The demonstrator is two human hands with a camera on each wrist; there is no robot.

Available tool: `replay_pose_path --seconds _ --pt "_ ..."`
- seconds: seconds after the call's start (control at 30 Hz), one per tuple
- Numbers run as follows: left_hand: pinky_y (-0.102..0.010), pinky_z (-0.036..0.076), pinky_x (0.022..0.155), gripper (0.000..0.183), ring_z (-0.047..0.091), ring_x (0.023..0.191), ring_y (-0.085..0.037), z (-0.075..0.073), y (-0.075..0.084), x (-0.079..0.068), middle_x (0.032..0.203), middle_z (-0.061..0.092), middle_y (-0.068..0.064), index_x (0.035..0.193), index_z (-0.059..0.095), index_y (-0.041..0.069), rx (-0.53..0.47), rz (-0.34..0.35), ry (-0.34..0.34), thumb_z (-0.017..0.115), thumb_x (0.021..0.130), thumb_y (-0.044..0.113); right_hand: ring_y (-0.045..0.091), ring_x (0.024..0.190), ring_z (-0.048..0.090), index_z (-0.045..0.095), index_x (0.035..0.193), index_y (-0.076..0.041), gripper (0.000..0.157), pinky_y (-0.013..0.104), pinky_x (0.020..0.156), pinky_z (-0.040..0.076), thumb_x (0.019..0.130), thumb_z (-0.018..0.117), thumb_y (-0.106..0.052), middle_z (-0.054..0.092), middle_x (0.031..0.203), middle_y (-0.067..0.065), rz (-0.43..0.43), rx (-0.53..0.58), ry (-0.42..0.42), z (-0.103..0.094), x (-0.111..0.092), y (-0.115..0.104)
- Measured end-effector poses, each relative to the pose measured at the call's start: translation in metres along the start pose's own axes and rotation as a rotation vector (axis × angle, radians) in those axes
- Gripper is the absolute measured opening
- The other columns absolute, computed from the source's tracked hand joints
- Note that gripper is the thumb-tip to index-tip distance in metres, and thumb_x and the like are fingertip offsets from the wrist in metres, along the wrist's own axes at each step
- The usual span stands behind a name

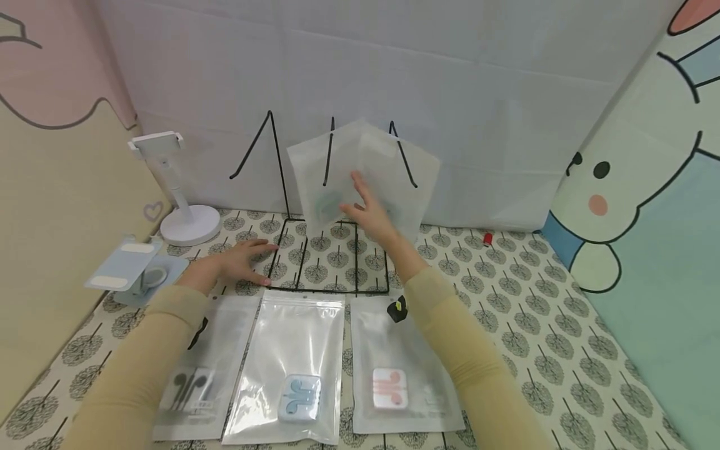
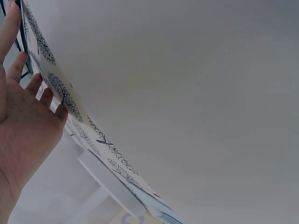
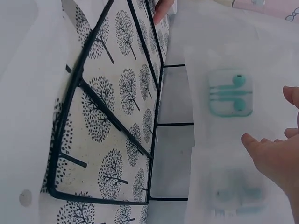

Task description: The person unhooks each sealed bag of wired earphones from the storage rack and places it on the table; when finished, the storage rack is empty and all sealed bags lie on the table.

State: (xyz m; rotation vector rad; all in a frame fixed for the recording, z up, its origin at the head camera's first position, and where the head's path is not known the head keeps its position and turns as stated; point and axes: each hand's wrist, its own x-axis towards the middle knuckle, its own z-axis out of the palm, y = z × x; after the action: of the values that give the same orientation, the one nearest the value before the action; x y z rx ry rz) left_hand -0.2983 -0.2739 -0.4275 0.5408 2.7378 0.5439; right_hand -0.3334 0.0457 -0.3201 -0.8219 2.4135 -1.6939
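Two frosted white pouches hang at the middle and right prongs of a black wire rack (image 1: 329, 291), the left pouch (image 1: 309, 165) beside the right pouch (image 1: 422, 169). Through the frosting, the right wrist view shows a green earphone case (image 3: 231, 92) in one and a blurrier green shape in the other. My right hand (image 1: 371, 215) is in front of the pouches, fingers extended and holding nothing. At the left side of the rack's base, my left hand (image 1: 242, 259) has its fingers spread, fingertips right at the frame. The rack's left prong (image 1: 250, 145) is bare.
Three zip pouches lie in front of the rack: one with black earphones (image 1: 190, 389), one with blue earphones (image 1: 300, 398), one with pink earphones (image 1: 389, 388). A white phone stand (image 1: 190, 225) and a blue folding stand (image 1: 126, 265) are at left. A small red object (image 1: 487, 239) lies at right.
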Motion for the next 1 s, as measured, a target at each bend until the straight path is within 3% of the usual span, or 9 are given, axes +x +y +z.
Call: replay_pose_path --seconds 0.37,0.6,0.8,1.0 --pt "-0.077 0.010 0.102 0.097 0.002 0.139 -0.050 0.002 0.003 0.001 0.156 0.009 -0.020 0.151 0.024 0.016 0.001 -0.001 -0.006 0.070 0.075 0.057 0.030 0.143 0.020 0.016 0.150 -0.004 0.074 0.044 0.116 0.025 0.090 0.060 -0.002 0.017 0.156 0.015 -0.022 0.071 0.201 -0.019 0.021 0.005" --pt "-0.077 0.009 0.101 0.098 0.002 0.139 -0.051 0.002 0.004 0.003 0.156 0.009 -0.020 0.150 0.024 0.015 0.006 0.007 -0.010 0.070 0.075 0.057 0.022 0.132 0.040 0.029 0.148 -0.013 0.066 0.031 0.111 0.035 0.090 0.062 -0.008 0.041 0.142 0.011 -0.003 0.090 0.308 -0.030 0.038 0.031" --pt "-0.077 0.008 0.100 0.098 0.002 0.139 -0.051 0.002 0.004 0.005 0.156 0.009 -0.020 0.150 0.023 0.014 0.003 0.016 -0.010 0.070 0.075 0.057 0.021 0.107 0.053 0.044 0.135 -0.008 0.051 0.029 0.095 0.047 0.089 0.066 -0.014 0.054 0.120 0.012 -0.026 0.029 0.399 -0.029 0.034 0.034" --pt "-0.078 0.008 0.100 0.098 0.002 0.139 -0.052 0.002 0.004 0.007 0.156 0.009 -0.020 0.151 0.023 0.016 0.001 0.019 -0.009 0.070 0.075 0.058 0.019 0.099 0.054 0.052 0.123 -0.003 0.043 0.031 0.087 0.048 0.087 0.067 -0.022 0.057 0.111 0.011 0.028 -0.001 0.381 -0.027 0.021 0.035"
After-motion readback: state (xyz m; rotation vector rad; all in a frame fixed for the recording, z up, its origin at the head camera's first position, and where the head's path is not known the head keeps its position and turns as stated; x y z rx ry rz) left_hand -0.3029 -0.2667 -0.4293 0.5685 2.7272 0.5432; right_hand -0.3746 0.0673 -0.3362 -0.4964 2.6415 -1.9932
